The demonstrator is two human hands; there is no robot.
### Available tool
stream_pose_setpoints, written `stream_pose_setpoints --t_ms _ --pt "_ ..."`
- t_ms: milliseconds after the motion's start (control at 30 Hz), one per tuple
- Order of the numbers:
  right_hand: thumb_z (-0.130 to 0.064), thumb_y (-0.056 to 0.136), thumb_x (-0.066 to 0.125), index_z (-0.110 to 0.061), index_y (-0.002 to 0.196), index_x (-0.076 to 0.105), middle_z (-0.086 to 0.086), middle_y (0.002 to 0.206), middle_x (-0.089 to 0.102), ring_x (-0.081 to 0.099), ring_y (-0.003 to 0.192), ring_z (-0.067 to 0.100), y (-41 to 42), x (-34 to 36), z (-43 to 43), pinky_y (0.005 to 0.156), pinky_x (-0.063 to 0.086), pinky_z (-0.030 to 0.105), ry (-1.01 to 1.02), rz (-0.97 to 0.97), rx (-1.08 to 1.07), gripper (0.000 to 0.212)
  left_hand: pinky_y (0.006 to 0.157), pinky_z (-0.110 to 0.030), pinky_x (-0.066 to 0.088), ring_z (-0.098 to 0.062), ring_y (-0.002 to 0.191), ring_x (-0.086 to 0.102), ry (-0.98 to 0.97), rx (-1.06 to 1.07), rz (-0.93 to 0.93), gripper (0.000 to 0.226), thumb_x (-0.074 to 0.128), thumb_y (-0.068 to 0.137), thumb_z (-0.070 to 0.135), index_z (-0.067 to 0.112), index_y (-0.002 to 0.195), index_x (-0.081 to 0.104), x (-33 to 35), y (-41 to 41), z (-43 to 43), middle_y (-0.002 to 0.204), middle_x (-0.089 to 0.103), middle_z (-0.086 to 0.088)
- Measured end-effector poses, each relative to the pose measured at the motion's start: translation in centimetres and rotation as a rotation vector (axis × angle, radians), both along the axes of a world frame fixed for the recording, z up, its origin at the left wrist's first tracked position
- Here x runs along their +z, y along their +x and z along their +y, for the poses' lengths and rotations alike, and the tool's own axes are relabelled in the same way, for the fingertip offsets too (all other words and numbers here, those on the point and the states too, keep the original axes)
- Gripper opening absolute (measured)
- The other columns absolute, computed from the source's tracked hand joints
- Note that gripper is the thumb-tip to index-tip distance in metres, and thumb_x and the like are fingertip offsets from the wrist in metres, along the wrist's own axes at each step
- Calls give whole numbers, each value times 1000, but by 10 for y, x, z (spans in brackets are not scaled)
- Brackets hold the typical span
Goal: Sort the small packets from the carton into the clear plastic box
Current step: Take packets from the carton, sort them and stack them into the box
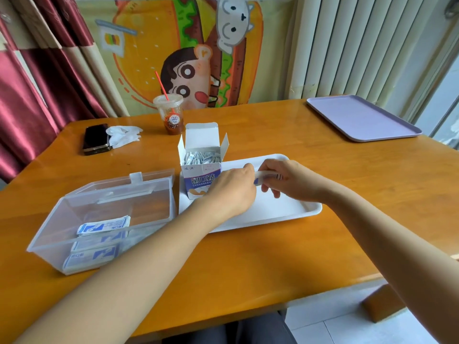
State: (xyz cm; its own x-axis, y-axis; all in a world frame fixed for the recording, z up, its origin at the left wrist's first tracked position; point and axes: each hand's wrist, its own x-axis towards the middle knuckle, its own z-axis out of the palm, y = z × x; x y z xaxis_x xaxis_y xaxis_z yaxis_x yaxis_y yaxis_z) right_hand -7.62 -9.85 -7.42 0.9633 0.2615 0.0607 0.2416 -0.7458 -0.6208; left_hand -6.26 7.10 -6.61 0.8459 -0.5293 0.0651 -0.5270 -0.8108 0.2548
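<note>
Carton [201, 173]: thin printed card, upright on the white tray [293, 209], top flaps open; packets [201, 157] stand packed on edge inside.
Bundle [268, 175]: a few packets held together above the tray, just right of the carton, between both hands.
Right hand [290, 181]: fingers [275, 192] curled under and thumb over the bundle, gripping it across its width.
Left hand [231, 189]: seen from its back, with one fingertip at the bundle's near end; most fingers are hidden, so I cannot tell whether it pinches or only steadies.
Box [44, 229]: clear, rigid plastic with straight walls, its hinged lid [139, 181] thrown back; on the table [273, 256], left of the tray. Flat stacks [101, 227] of blue-and-white packets lie along its near end.
Handling (judged): each packet looks like a flat, light paper wrapper, flexible and smooth-faced. A loose stack will likely slide and fan apart, but is not fragile.
Hold (judged): pinch across the flat faces near mid-length, squaring the edges first.
Surfaces: glossy orange wood table; matte tray with a low rolled rim.
</note>
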Motion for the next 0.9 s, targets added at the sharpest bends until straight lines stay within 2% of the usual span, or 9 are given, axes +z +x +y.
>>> stream_pose_setpoints --t_ms 67,167,233,300,367,433,600,733,900 --pt "-18 98 50 -15 100 58 -3 86 68 60 65 10 -7 12 10 58 47 27 99 31 55 9 58 -35 34 -28 79 50 -6 20 33 9 32 99 14 13 100 41 16 -3 15 83 50 -4" --pt "-11 99 44 -5 108 56 7 92 69 57 66 13 -17 28 35 56 44 25 242 32 112 16 55 -31 36 -22 74 54 -87 78 182 14 34 99 17 15 105 47 41 -9 47 85 54 -5" --pt "-7 99 42 -2 109 57 10 90 69 54 63 12 -20 37 57 55 43 23 256 -5 128 18 52 -27 38 -16 63 49 -166 106 296 14 37 97 14 16 97 51 54 -13 71 79 55 -3" --pt "-3 97 42 1 105 57 10 85 68 51 59 11 -21 41 82 53 42 22 261 -21 138 17 55 -27 45 -15 66 53 -207 114 343 19 38 98 16 20 86 52 64 -19 95 84 62 -5" --pt "-1 96 43 1 102 58 7 81 69 51 57 11 -20 43 107 51 42 22 268 -22 151 17 61 -28 50 -14 69 58 -217 133 317 22 37 101 20 16 90 56 71 -25 117 90 67 -5" --pt "-4 96 44 0 102 58 7 80 70 53 55 9 -17 44 134 50 43 21 290 -7 166 15 59 -27 50 -15 66 58 -222 159 276 25 36 102 20 13 96 58 73 -28 144 87 67 -5" --pt "-13 93 58 -2 97 62 19 87 71 68 69 19 -5 50 186 65 56 31 391 9 85 13 52 -23 43 -13 60 47 -307 268 262 27 37 103 22 25 81 52 66 -26 206 76 59 0" --pt "-3 85 67 0 90 61 19 82 70 69 59 17 8 54 218 56 57 22 553 216 35 8 52 -23 42 -12 58 46 -394 318 312 20 40 102 24 18 101 59 56 -24 242 75 59 -1" --pt "2 80 71 3 89 64 17 81 69 70 60 21 24 49 248 56 58 22 547 421 -70 11 51 -25 33 -15 53 40 -479 523 199 28 50 98 35 14 86 64 43 -17 283 63 48 -1"
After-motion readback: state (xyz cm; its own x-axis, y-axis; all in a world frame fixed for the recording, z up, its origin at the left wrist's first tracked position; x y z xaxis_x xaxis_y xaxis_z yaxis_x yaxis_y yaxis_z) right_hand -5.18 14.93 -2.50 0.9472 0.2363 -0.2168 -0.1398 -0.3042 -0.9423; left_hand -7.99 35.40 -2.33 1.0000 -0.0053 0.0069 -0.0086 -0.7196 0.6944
